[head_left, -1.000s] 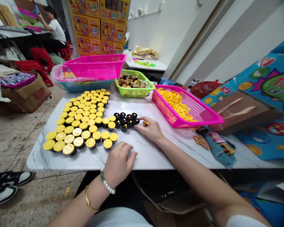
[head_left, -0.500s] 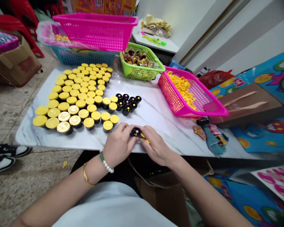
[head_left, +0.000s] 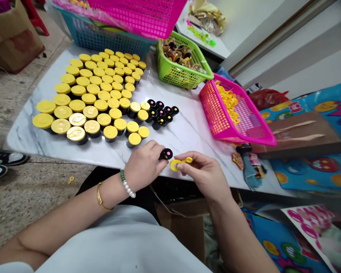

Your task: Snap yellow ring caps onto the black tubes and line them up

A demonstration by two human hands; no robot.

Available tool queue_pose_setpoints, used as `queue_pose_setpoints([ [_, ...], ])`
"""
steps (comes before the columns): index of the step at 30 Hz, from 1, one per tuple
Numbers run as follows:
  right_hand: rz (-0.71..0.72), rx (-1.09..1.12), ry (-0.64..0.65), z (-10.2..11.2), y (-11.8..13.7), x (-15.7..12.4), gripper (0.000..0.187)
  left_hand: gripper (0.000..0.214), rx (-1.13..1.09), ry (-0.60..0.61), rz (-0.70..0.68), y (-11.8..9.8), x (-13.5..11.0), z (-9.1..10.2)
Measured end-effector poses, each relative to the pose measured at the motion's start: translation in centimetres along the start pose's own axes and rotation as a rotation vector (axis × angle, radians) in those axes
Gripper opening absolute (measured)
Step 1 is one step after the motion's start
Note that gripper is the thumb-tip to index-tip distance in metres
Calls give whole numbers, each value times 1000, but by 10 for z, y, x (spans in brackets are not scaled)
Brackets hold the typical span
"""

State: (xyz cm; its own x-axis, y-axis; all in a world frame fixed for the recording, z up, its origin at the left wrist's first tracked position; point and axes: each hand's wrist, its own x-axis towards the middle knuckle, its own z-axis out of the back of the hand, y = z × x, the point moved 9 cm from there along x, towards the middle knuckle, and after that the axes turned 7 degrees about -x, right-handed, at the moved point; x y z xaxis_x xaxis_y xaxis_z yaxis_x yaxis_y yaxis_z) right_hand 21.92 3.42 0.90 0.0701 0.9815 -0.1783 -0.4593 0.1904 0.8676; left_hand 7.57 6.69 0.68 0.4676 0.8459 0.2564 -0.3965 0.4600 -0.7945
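Observation:
Near the table's front edge, my left hand (head_left: 147,165) is closed around a small black cup (head_left: 166,153) with a pink dot showing inside its mouth. My right hand (head_left: 207,172) pinches a yellow plastic piece (head_left: 175,165), a round disc with a ringed tab, just right of the cup and apart from it. Left of my hands stand many black cups with yellow lids (head_left: 104,120), set close together in rows. Beyond my hands is a cluster of black cups without lids (head_left: 160,112), some holding pink or yellow bits.
A pink basket (head_left: 244,121) of yellow plastic pieces stands on the right, with a green basket (head_left: 184,72) of brown cups behind it. Blue and pink baskets (head_left: 108,38) are stacked at the back left. A cardboard box (head_left: 304,132) lies far right.
My right hand has moved right, away from the left, and the yellow piece now shows between its fingers. My left hand still holds the black cup. The view has shifted downward.

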Motion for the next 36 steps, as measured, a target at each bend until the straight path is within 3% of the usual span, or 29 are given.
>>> queue_pose_setpoints([
  [5,141,-9,-28,-6,18,22,16,14,-33,52,16,-1,1,-1],
  [9,42,64,-3,-11,-3,37,19,20,-51,51,31,0,1,-1],
  [13,-67,135,-43,-14,-15,32,24,22,-32,81,37,1,0,-4],
  [18,7,39,-134,-9,-2,22,17,18,10,117,59,2,0,-6],
  [28,29,-33,-116,-14,6,23,24,12,-14,139,75,1,3,-2],
  [32,-14,27,-39,-21,2,24,31,12,-307,223,250,4,1,-4],
  [36,-130,181,60,-34,-12,24,33,15,-453,183,386,11,4,-5],
])
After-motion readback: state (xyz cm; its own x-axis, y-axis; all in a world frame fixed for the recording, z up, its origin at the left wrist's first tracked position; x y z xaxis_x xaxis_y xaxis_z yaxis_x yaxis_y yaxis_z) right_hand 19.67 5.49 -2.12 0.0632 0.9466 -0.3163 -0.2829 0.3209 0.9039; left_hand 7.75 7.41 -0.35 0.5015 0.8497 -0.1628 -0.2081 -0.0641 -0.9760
